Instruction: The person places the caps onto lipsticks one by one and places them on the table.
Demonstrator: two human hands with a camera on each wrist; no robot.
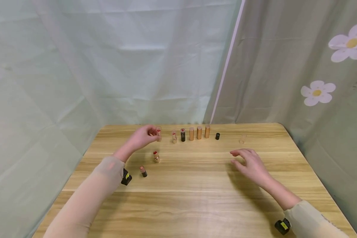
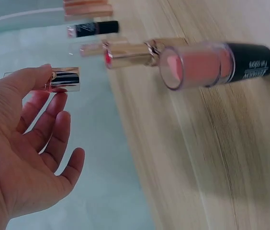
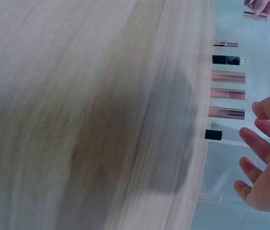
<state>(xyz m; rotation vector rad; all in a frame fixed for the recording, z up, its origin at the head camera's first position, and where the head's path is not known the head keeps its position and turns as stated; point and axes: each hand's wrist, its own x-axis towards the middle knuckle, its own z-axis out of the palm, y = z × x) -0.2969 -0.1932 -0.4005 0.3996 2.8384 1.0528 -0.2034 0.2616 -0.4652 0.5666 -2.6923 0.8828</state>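
My left hand (image 1: pixel 142 136) pinches a lipstick with a shiny gold base (image 2: pixel 69 79) between thumb and fingers, at the far left of the table. The thumb hides part of its clear upper end. Nearer the front stand a gold lipstick with a red tip (image 1: pixel 156 157) and a pink lipstick with a black base (image 1: pixel 143 171), which looms large in the left wrist view. Over the right side of the table, my right hand (image 1: pixel 251 165) holds nothing, its fingers loosely bent and apart. Nearest to it are a clear cap (image 1: pixel 242 139) and a small black cap (image 1: pixel 217 136).
Along the back edge runs a row: a gold lipstick (image 1: pixel 174 137), a black lipstick (image 1: pixel 182 135) and three copper-coloured tubes (image 1: pixel 199 133). The wooden table (image 1: pixel 190 205) meets a pale curtain (image 1: pixel 154 72) behind.
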